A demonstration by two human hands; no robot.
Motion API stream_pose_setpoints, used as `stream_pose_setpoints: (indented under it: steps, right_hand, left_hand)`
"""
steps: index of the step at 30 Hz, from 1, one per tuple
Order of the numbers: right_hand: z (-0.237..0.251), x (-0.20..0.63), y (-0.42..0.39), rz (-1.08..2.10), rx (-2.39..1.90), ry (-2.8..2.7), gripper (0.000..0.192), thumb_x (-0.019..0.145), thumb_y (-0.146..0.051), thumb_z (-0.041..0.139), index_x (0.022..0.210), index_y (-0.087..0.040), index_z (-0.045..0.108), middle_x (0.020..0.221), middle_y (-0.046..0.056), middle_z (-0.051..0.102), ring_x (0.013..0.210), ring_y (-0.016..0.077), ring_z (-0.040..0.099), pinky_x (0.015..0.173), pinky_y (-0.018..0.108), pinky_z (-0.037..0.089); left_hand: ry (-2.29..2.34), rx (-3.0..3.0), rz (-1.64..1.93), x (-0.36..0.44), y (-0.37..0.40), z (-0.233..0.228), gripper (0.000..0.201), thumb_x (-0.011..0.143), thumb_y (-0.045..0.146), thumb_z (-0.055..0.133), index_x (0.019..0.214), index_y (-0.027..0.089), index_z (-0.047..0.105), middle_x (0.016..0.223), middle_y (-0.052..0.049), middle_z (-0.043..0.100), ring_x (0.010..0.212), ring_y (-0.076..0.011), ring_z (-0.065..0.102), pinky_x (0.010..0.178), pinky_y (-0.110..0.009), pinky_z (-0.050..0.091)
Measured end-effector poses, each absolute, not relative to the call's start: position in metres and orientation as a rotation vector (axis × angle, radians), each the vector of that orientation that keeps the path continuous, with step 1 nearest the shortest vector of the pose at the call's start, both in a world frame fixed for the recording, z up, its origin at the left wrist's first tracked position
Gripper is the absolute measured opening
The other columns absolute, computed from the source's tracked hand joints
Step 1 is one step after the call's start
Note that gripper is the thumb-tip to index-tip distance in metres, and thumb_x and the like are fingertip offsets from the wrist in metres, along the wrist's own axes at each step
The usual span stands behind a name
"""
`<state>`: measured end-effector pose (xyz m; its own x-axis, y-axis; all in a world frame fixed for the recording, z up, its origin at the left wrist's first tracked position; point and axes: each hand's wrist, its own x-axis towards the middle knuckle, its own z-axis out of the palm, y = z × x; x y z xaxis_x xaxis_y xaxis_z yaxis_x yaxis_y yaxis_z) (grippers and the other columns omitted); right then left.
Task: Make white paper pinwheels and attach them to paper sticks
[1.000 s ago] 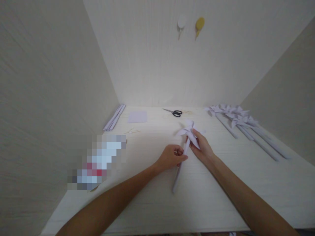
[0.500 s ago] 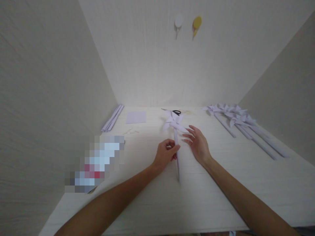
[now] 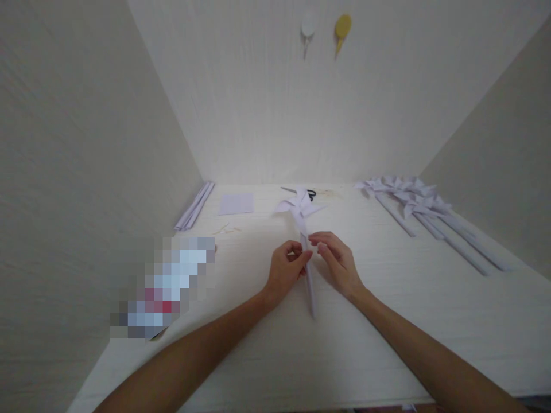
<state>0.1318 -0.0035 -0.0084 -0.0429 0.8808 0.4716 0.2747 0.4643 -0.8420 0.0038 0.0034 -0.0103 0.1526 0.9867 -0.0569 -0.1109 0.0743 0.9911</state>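
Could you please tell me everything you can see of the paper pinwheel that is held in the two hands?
The pale lilac paper pinwheel has a head of folded, pointed blades fixed atop a long stick of rolled paper. It stands nearly upright, leaning slightly, head away from the person, its lower end on or just above the white wooden table. The left hand pinches the stick from the left; the right hand touches it with its fingertips from the right. The head partly hides the black-handled scissors behind.
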Motion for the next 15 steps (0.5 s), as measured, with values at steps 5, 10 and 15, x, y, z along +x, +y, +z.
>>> stream_pose_setpoints:
  steps: [5,10,15]
  right_hand:
    - [-0.011,0.137,0.003,0.647,-1.063,-1.139,0.018,0.080,-0.028,0.045,0.096,-0.023,0.051,0.100,0.004,0.053,0.078,0.0133,0.053,0.059,0.025,0.043]
    - [-0.013,0.142,0.010,0.633,-1.115,-1.026,0.036,0.079,-0.033,0.044,0.115,-0.026,0.044,0.125,0.006,0.040,0.096,0.0163,0.049,0.067,0.027,0.046]
    - [-0.013,0.142,0.009,0.631,-1.195,-1.125,0.026,0.079,-0.033,0.044,0.097,-0.019,0.056,0.104,0.008,0.055,0.087,0.0176,0.051,0.063,0.028,0.044]
  left_hand:
    - [1.055,1.195,1.033,0.004,0.001,-0.010,0.019,0.060,0.028,0.061,0.062,0.015,0.047,0.050,0.006,0.042,0.040,-0.0042,0.043,0.035,-0.015,0.037]
    - [1.056,1.209,1.005,0.005,-0.001,-0.009,0.017,0.059,0.026,0.060,0.061,0.015,0.047,0.051,0.006,0.042,0.042,-0.0045,0.043,0.036,-0.015,0.037]
    - [1.071,1.165,1.044,0.005,0.001,-0.008,0.020,0.059,0.029,0.061,0.062,0.014,0.048,0.051,0.006,0.043,0.040,-0.0045,0.043,0.036,-0.016,0.037]
